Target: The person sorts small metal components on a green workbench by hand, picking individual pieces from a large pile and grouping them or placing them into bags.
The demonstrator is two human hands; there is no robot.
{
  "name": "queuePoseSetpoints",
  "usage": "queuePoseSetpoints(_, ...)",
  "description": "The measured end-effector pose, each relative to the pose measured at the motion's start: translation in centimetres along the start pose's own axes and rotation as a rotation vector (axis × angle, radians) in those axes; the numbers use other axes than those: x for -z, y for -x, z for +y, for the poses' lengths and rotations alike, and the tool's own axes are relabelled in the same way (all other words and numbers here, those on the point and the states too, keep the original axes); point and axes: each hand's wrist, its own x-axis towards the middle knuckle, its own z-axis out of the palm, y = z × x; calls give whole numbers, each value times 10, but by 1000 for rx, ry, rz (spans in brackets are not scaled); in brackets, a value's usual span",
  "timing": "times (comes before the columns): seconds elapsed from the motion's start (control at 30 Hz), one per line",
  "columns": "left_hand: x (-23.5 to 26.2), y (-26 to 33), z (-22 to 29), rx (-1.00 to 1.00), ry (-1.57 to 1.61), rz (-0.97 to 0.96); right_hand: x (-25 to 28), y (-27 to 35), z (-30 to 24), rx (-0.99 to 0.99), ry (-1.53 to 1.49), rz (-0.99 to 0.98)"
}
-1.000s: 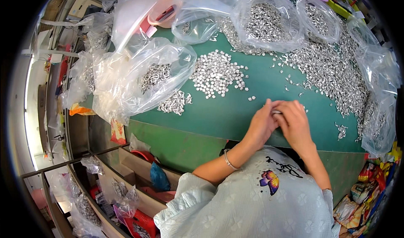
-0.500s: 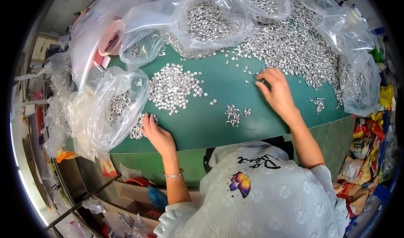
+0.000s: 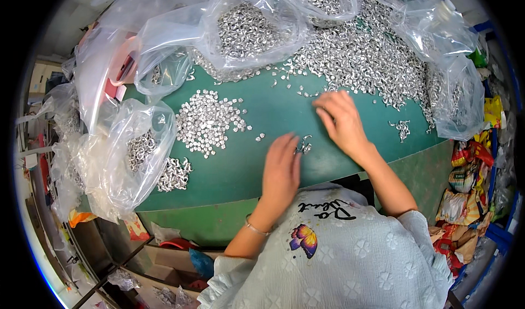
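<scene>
My left hand (image 3: 281, 169) is over the green tabletop (image 3: 229, 172), its fingers stretched out and slightly blurred. It partly covers a small cluster of silvery curved metal pieces (image 3: 305, 146). My right hand (image 3: 344, 124) hovers at the near edge of a large heap of similar curved pieces (image 3: 355, 54); its fingers are bent, with a gap between thumb and forefinger, and nothing shows in them. To the left of my left hand spreads a pile of small flower-shaped metal pieces (image 3: 205, 123), with one or two strays (image 3: 260, 137) beside it.
A small pile of curved pieces (image 3: 175, 175) lies at the table's left, beside an open plastic bag (image 3: 123, 156). Another filled bag (image 3: 249, 33) stands at the back. A few pieces (image 3: 402, 129) lie on the right, near a clear bag (image 3: 462, 101). Left of centre is a pink container (image 3: 124, 60).
My left hand has moved right, from the small pile at the left to the cluster in the middle. My right hand stays near the large heap. The whole view has shifted slightly.
</scene>
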Motion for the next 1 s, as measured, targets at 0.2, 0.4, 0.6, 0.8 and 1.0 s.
queuePoseSetpoints(0.2, -21, -10, 2, -105, -232, -136, -7, -7, 2, -13, 225, -149)
queuePoseSetpoints(0.4, -22, -3, -4, -59, -47, -39, 13, 25, -21, -29, -158, -332)
queuePoseSetpoints(0.6, -24, -19, 9, -145, -262, -102, 0, -14, 12, -93, 270, 1)
queuePoseSetpoints(0.8, -18, -10, -2, -122, -168, -112, 0, -8, 17, -101, 358, -83)
queuePoseSetpoints(1.0, 9, -75, -24, -140, -346, 36, 8, -21, 12, -81, 132, -57)
